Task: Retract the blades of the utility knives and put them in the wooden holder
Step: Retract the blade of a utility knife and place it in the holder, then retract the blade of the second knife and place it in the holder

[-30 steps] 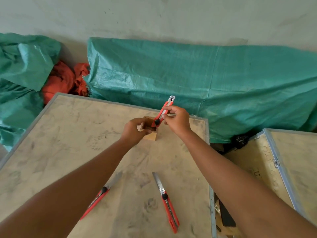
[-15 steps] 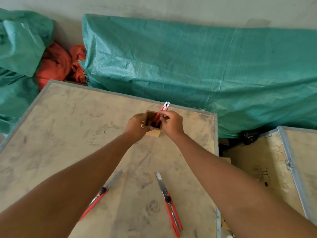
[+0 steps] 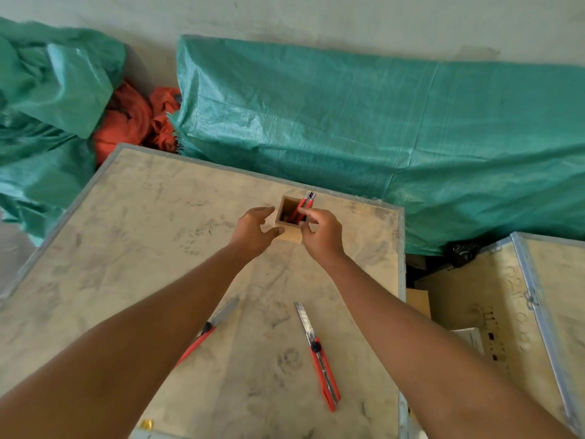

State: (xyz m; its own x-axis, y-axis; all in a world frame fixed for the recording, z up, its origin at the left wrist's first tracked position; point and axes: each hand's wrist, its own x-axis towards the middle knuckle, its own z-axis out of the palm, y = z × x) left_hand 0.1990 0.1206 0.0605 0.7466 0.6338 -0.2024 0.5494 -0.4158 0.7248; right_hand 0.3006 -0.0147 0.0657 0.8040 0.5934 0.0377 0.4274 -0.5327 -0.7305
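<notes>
We see the wooden holder (image 3: 289, 221) standing upright near the far edge of the plywood crate top (image 3: 133, 248), with red utility knives (image 3: 304, 205) leaning inside it, their tips poking above the far right corner of its rim. Our left hand (image 3: 253, 232) sits just beside the holder's left wall, fingers spread and curled, gripping nothing; whether the thumb touches the wood we cannot tell. Our right hand (image 3: 323, 236) sits at the holder's right front corner, fingers loosely parted around it, one fingertip close to the knives in the holder, clamped on nothing that we can see. Nearer to us, well apart from both hands, two more knives lie flat on the crate with their blades extended: the left knife (image 3: 205, 332), partly hidden by our left forearm, and the right knife (image 3: 318, 353). A green tarp (image 3: 380, 128) lies beyond the crate.
</notes>
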